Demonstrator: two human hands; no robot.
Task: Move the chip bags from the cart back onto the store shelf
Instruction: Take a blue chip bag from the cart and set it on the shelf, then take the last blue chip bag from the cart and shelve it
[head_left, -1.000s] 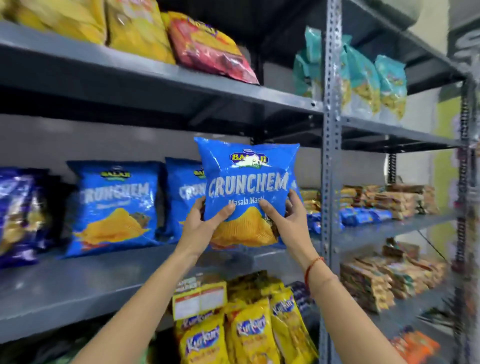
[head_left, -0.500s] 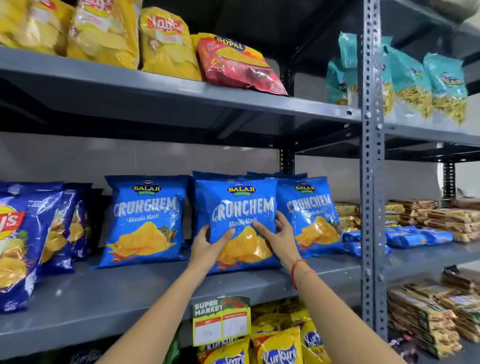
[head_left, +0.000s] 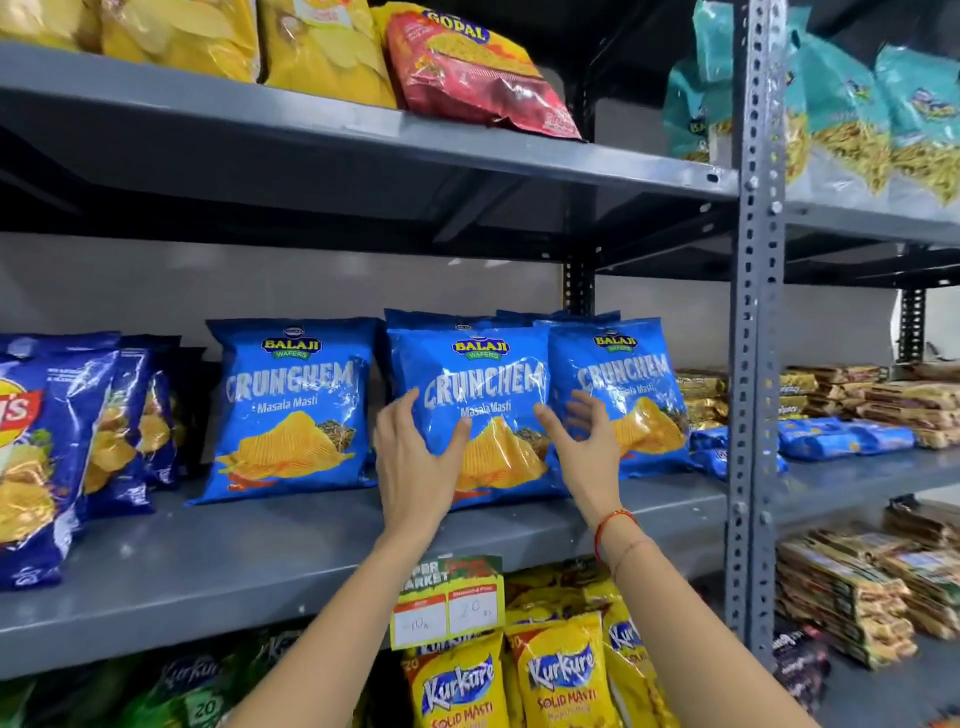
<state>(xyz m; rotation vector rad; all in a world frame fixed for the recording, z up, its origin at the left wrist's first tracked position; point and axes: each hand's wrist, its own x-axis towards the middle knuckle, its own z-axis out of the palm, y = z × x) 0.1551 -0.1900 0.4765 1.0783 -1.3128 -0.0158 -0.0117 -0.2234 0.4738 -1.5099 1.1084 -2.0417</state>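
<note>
A blue Crunchem chip bag stands upright on the grey middle shelf, between two matching blue bags. More of the same bags stand behind it. My left hand lies flat against the middle bag's lower left side, thumb on its front. At the bag's right edge my right hand has its fingers spread and lifted, in front of the right-hand bag. The cart is out of view.
Dark blue chip bags fill the shelf's left end. Yellow and red bags lie on the shelf above, and yellow Kurkure bags below behind a price tag. A perforated steel upright divides off the right bay of wrapped packets.
The bag went from held up in front of the shelf to standing in the row. My grip on it has loosened and both hands have opened, the right one coming off.
</note>
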